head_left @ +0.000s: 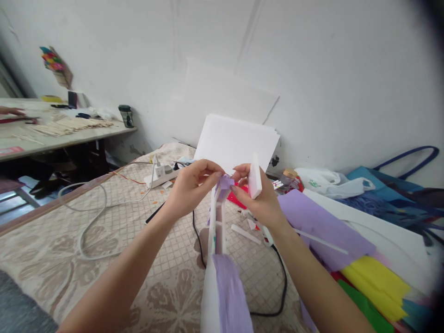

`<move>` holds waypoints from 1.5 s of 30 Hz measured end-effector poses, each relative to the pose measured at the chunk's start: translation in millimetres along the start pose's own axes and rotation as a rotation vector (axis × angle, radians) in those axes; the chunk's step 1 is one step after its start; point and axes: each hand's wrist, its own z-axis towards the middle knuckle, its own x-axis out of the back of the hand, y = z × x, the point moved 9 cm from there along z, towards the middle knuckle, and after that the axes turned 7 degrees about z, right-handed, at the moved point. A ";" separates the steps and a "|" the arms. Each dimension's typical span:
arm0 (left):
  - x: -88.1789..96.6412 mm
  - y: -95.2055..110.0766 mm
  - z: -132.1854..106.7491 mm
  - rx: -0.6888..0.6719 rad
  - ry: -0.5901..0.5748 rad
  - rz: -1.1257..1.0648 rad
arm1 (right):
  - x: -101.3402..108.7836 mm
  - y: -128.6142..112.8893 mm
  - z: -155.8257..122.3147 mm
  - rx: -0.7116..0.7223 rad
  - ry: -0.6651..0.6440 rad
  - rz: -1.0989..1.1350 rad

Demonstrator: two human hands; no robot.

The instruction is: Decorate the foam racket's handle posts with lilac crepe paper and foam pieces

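My left hand (192,187) is closed, thumb and fingertips pinching the crumpled end of a purple paper strip (227,181). The paper sits at the far end of a narrow white foam-board frame (212,233), which stretches away from me. Wider purple paper (233,291) covers the frame's near part. Opposite the left, my right hand (265,203) has its thumb and fingertips at the same purple end. A small white foam piece (255,178) stands upright, gripped in that right hand. Its contact with the paper is partly hidden.
A white power strip (163,175) with cables lies behind my left hand. White boards (236,143) lean on the wall. Coloured paper sheets (322,226) and bags (381,185) are at the right. Another person's hand (10,110) shows over the left table among wooden sticks (69,127).
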 end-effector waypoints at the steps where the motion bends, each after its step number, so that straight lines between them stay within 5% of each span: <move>1: 1.4 0.2 0.1 0.001 0.014 -0.014 | -0.3 0.8 -0.1 -0.001 -0.003 0.008; 25: -0.4 -2.7 0.4 0.028 -0.024 -0.030 | -1.2 2.3 2.0 0.023 0.005 0.030; 36: -0.2 -2.3 -0.2 -0.007 -0.140 -0.004 | -1.0 2.4 2.1 0.025 0.015 0.029; 42: 6.1 -3.1 1.5 0.099 -0.112 -0.054 | -1.4 4.3 1.9 0.007 0.018 0.020; 45: 15.7 1.0 1.8 0.082 -0.013 0.101 | -1.5 4.0 1.7 0.005 0.018 0.012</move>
